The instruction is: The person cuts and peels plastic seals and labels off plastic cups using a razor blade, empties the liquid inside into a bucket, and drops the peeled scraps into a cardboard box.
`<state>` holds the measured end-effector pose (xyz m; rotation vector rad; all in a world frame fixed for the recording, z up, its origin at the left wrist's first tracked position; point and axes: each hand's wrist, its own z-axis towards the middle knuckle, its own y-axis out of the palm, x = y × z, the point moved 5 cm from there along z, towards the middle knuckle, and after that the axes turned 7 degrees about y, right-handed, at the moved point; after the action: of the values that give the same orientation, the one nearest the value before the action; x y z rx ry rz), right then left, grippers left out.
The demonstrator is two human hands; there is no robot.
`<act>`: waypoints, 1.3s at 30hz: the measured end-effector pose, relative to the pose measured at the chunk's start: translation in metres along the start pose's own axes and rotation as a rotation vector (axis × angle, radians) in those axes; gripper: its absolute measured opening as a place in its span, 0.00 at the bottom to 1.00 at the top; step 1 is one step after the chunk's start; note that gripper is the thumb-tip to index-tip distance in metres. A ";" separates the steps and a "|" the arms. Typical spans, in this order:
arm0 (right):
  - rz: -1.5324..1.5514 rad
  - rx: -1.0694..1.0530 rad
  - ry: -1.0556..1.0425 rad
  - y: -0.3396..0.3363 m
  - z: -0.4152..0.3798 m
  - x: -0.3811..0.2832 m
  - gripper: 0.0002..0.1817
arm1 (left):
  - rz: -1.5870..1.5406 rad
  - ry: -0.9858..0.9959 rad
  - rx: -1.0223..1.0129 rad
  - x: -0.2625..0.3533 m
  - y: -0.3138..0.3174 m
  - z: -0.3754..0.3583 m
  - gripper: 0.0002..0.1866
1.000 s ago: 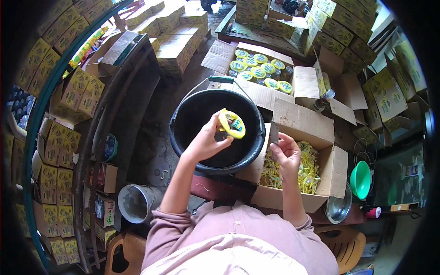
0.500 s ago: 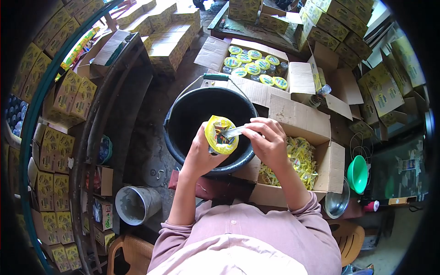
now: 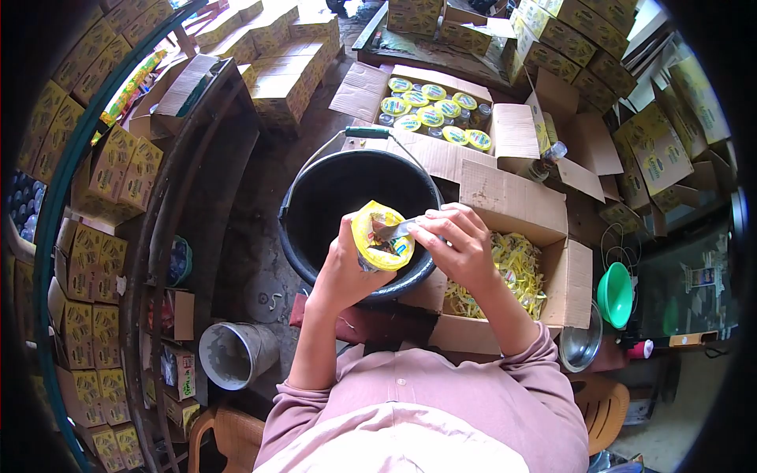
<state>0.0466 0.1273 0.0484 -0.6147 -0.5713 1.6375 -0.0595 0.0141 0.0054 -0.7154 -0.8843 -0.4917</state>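
Observation:
My left hand [image 3: 345,272] is wrapped round a yellow-wrapped cup [image 3: 400,254] with an open top, held above the near part of a large black bucket [image 3: 303,264]. In my right hand [image 3: 457,244] a pale, flat utensil [image 3: 404,228] is pinched between the fingers, its tip inside the cup's opening. What the cup contains is too small to tell, apart from dark and reddish bits. Beside my right hand, an open cardboard box [image 3: 512,197] holds a heap of yellow strips [image 3: 516,276].
Beyond the bucket, an open carton [image 3: 512,130] holds several yellow-lidded cups [image 3: 431,116]. A grey bucket [image 3: 229,355] stands at lower left, a green bowl [image 3: 614,295] at right. Stacked yellow cartons [image 3: 288,87] and a dark shelf [image 3: 150,260] surround the area.
The cup has tilted slightly in my left hand, showing more of its side. My right hand and the utensil have shifted a little, with the utensil still in the opening.

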 end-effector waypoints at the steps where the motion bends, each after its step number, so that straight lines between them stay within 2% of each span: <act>1: 0.009 -0.004 -0.007 0.001 -0.001 0.000 0.11 | -0.010 -0.014 -0.006 0.000 0.000 0.000 0.33; 11: 0.061 -0.009 -0.072 0.003 -0.001 0.000 0.12 | -0.091 0.045 -0.056 0.000 -0.001 0.004 0.31; 14: 0.082 0.010 -0.102 0.003 -0.001 0.000 0.16 | -0.113 0.089 -0.064 0.001 -0.001 0.006 0.31; 20: 0.135 0.056 -0.005 0.004 0.003 0.002 0.28 | -0.185 0.059 -0.117 -0.001 0.003 0.009 0.31; 25: 0.150 0.051 -0.002 0.004 0.003 0.003 0.28 | -0.257 0.030 -0.208 -0.002 0.004 0.009 0.30; 28: 0.160 0.041 -0.027 0.005 0.003 0.004 0.29 | -0.404 0.036 -0.240 -0.004 0.005 0.009 0.30; 31: 0.155 0.039 -0.041 0.006 0.001 0.004 0.29 | -0.516 -0.056 -0.334 -0.011 0.007 0.007 0.34; 34: 0.154 0.053 -0.027 0.007 0.002 0.004 0.29 | -0.597 -0.068 -0.345 -0.008 0.011 0.005 0.32; 39: 0.147 0.074 -0.061 0.009 0.003 0.006 0.28 | -0.722 -0.237 -0.461 -0.017 0.013 0.006 0.33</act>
<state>0.0373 0.1319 0.0447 -0.5649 -0.5169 1.8122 -0.0638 0.0292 -0.0109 -0.8728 -1.2718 -1.3026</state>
